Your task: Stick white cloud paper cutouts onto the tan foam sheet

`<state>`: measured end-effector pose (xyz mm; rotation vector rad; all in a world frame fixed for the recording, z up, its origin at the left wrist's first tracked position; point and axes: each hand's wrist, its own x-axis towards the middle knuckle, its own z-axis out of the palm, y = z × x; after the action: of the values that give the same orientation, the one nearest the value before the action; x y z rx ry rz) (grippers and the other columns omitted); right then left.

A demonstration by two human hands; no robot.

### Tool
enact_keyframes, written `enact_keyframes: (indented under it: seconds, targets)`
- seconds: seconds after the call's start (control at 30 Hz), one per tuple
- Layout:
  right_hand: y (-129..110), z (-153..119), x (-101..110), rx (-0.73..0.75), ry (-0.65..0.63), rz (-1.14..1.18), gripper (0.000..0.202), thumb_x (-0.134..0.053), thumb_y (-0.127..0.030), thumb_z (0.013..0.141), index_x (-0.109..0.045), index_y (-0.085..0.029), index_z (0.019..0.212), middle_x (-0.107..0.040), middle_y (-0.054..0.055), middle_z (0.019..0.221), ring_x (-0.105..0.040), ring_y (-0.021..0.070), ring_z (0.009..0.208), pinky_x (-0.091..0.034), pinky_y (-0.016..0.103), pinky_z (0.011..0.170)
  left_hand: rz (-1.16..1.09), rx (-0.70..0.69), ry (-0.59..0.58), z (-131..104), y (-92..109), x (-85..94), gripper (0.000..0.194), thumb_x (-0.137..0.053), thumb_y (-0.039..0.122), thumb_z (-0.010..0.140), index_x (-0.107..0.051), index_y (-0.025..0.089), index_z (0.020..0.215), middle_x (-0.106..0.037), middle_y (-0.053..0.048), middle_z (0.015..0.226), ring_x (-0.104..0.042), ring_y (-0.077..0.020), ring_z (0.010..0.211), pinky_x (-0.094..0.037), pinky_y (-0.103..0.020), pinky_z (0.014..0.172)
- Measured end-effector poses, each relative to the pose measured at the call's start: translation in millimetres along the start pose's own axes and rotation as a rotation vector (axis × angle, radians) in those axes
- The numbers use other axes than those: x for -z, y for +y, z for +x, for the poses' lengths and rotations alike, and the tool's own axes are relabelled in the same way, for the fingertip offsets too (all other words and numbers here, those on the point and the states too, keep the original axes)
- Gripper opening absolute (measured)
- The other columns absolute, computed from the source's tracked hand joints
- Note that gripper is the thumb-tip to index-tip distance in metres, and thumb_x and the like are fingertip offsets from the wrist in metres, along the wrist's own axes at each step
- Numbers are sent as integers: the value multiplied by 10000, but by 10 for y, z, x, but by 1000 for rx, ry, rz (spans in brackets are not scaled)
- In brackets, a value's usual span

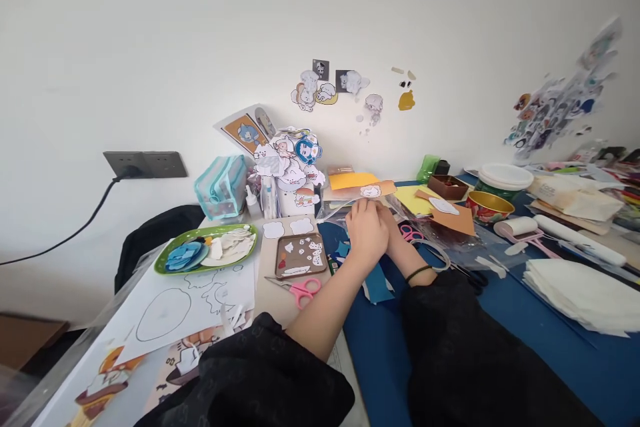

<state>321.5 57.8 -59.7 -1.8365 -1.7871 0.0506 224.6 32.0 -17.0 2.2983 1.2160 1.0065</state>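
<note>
My left hand (369,230) and my right hand (393,232) are pressed together over the middle of the table. The left fingers are curled; whatever is in them is hidden. Most of my right hand lies behind the left, its fingers bent in. Just beyond them is a clear plastic bag (334,212), with orange paper (353,180) and a white cutout (371,191) above it. Torn blue paper (379,285) lies below my hands. Pink-handled scissors (411,233) rest right beside my right hand. A roll of tape (440,252) is near my right wrist.
To the left are a brown tray (280,260) of small cutouts, pink scissors (305,290) and a green tray (163,257) of paper pieces. On the right stand a golden tin (490,205) and a stack of white sheets (575,297). A wall (200,47) rises behind.
</note>
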Motion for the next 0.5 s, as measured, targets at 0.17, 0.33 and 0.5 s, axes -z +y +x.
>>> enact_keyframes:
  seconds: [0.17,0.33,0.5]
  targets:
    - [-36,93,79,-24,19,-243,203,-503,-271,913,-630,-139,1001,-632,103,1055,-585,215,988,-451,403,873,128,-47,-54,47,-123,183,377,-377,82,807,-499,141,1159,-558,-153,1185,-497,-281,1117,-385,-395,907]
    - [-53,228,212,-93,96,-363,311,-401,-280,922,-683,-154,964,-686,150,906,-633,261,865,-446,316,707,223,-70,-149,117,-270,387,410,-373,43,790,-500,117,1172,-593,-175,1143,-552,-279,1067,-431,-358,843]
    - [-62,338,230,-177,148,-413,398,-356,-325,924,-669,-94,1009,-678,188,937,-632,290,848,-437,324,689,294,-103,-323,116,-278,298,327,-417,53,789,-557,29,1083,-594,-240,1130,-538,-312,1106,-427,-367,874]
